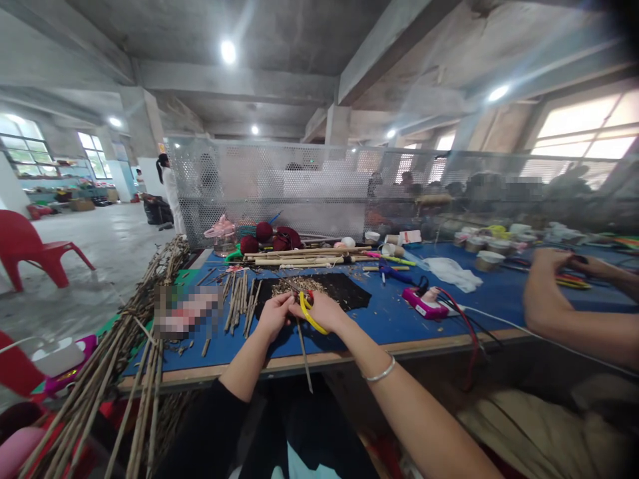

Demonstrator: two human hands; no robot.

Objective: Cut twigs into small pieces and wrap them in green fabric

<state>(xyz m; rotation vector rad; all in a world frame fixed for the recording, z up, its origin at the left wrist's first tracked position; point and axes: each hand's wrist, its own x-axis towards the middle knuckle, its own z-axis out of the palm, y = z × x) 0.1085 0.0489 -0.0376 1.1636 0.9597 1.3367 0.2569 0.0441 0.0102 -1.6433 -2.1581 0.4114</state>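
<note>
My right hand (322, 311) is closed on a pair of scissors with yellow handles (313, 319), whose blades point up and left over a black cloth (353, 293). My left hand (275, 314) is closed close beside it, pinching a thin stick (303, 356) that hangs down past the table's front edge. Small cut bits of stick (319, 285) lie scattered on the cloth just beyond both hands. Left of my left hand, several short cut sticks (238, 303) lie in a row on the blue table. The fingertips and the scissor blades partly overlap, so the exact contact is hidden.
A bundle of long twigs (114, 352) leans across the table's left end. Maroon yarn balls (264, 231) and bamboo rods (309, 253) lie at the back. A pink power strip (424, 305) with cables sits to the right. Another person's arm (554, 306) reaches in at far right.
</note>
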